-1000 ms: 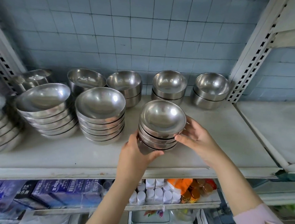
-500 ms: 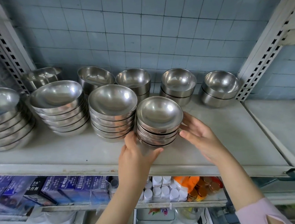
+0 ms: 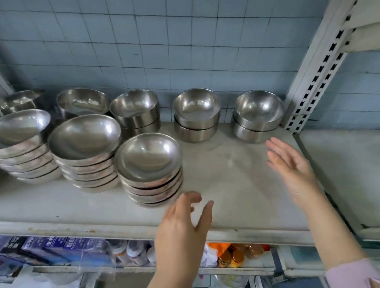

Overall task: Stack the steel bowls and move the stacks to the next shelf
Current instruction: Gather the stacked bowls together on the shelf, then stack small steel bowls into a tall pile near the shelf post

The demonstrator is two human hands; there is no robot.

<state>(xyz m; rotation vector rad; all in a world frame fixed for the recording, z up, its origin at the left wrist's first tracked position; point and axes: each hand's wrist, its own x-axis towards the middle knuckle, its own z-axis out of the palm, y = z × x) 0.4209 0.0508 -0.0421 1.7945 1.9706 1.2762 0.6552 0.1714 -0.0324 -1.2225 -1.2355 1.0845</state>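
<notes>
The stack of bowls [image 3: 150, 170] now stands by itself on the near part of the shelf [image 3: 234, 186], close beside a bigger stack [image 3: 86, 153] on its left. Half a second ago both hands held it; now they have let go. The left hand [image 3: 182, 227] is just in front of it, fingers loosely spread, holding nothing. The right hand [image 3: 290, 167] has gone to the right, fingers straight and open. Farther back, a pair of bowls [image 3: 197, 115] and another pair [image 3: 259, 114] stand at the wall. I judge this stack is finished; moving it to the next shelf [image 3: 352, 175] on the right is not yet done.
</notes>
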